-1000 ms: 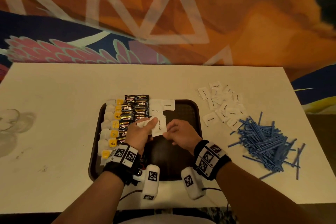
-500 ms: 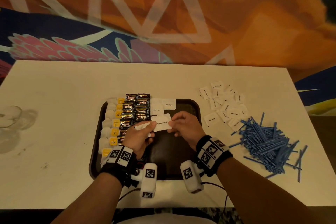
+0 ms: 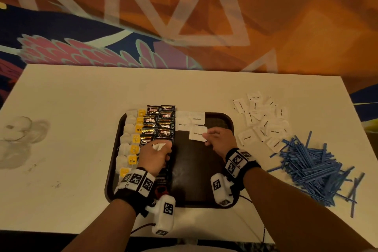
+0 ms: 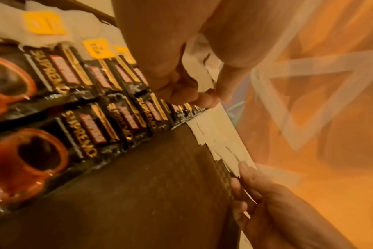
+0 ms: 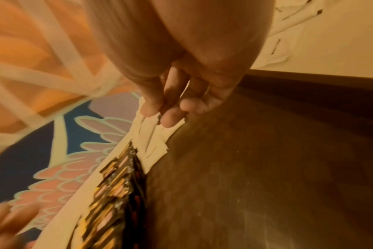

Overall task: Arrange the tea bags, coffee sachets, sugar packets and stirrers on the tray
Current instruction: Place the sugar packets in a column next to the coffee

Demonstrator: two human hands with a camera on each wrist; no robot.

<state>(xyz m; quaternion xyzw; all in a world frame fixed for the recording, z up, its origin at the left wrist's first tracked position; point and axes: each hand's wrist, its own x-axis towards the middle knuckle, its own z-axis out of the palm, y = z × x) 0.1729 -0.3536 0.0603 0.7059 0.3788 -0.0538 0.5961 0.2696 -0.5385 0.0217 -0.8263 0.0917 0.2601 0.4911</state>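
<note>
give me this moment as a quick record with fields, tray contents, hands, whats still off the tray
tray: dark, on the white table
tea bags: column at tray's left edge
coffee sachets: two columns beside the tea
sugar packets on tray: three laid at the far edge
right hand: pinches a sugar packet, setting it below them
left hand: grips spare sugar packets
off tray: loose sugar packets, blue stirrers

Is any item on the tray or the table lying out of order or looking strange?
Mostly tidy. The blue stirrers lie in a loose, criss-crossed heap on the table, off the tray. Beside them, many sugar packets are scattered at mixed angles. Nothing looks spilled or torn.
</note>
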